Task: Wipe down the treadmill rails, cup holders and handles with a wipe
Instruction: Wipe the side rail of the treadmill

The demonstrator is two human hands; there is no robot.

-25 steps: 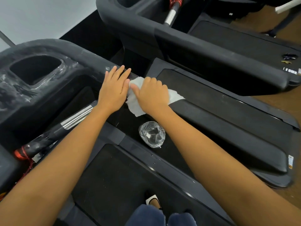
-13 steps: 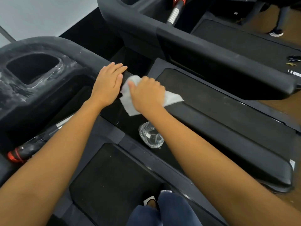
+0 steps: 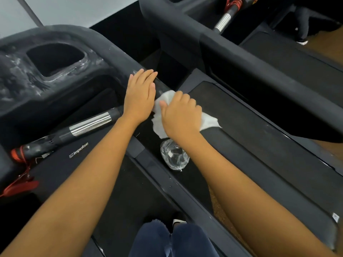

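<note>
Where the padded side rail (image 3: 269, 173) curves down from the console, the left hand (image 3: 140, 95) lies flat on it, fingers straight and close together, holding nothing. Just beside it, further down the same rail, the right hand (image 3: 181, 115) is curled over a white wipe (image 3: 209, 122), bunching it and pressing it onto the rail's top face. A loose corner of the wipe sticks out past the knuckles toward the rail's outer edge, and another flap hangs over the inner edge. The wipe looks soft, thin and creased.

The rail is matte black and rounded at its edges. From the right wrist down to its lower end its top face lies bare. Along its inner edge runs a glossy black strip, where a crumpled clear plastic wrapper (image 3: 174, 154) lies near the right wrist, apart from the wipe.

At the console's corner the cup holder (image 3: 53, 58) is a deep recess with rounded corners, and its rim is streaked with pale smears. Below it a handle (image 3: 91, 123) slants across, black with a ribbed chrome band, and a red strap (image 3: 18, 186) trails from its lower end. The treadmill belt (image 3: 130, 201) is dull and dark, and the person's knees (image 3: 167, 242), in dark blue cloth, are over it at the bottom edge.

Beyond the rail's outer edge a narrow gap separates it from a neighbouring treadmill (image 3: 241, 52), which has the same black rail and a chrome-banded handle.
</note>
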